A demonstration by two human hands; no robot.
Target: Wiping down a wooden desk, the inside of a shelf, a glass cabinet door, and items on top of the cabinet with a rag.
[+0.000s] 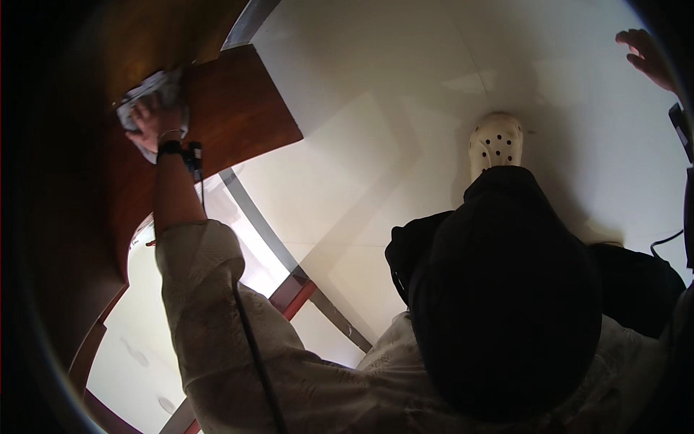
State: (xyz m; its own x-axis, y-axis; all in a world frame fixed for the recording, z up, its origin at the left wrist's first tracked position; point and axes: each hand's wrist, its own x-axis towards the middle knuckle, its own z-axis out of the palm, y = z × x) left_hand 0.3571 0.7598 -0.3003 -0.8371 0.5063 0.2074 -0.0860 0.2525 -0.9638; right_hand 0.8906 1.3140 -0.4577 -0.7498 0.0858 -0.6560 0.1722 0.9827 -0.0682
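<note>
My left hand [150, 120] presses a crumpled pale grey cloth [171, 90] against a reddish-brown wooden panel [242, 105] at the upper left. Its fingers lie bent over the cloth, somewhat blurred. Around the left wrist sits a black strap with a small device [192, 156] and a cable. Far off at the upper right edge, my right hand [648, 58] hangs over the pale floor, its fingers loosely apart with nothing in them. Part of that hand and its arm run out of the picture.
Dark wood [163, 32] rises beside the panel at the upper left. A grey strip [271, 231] crosses the pale floor [376, 130], with a red-brown wooden piece [293, 293] on it. My cream clog [497, 141] stands on the floor. A thin cable [666, 239] curves at the right.
</note>
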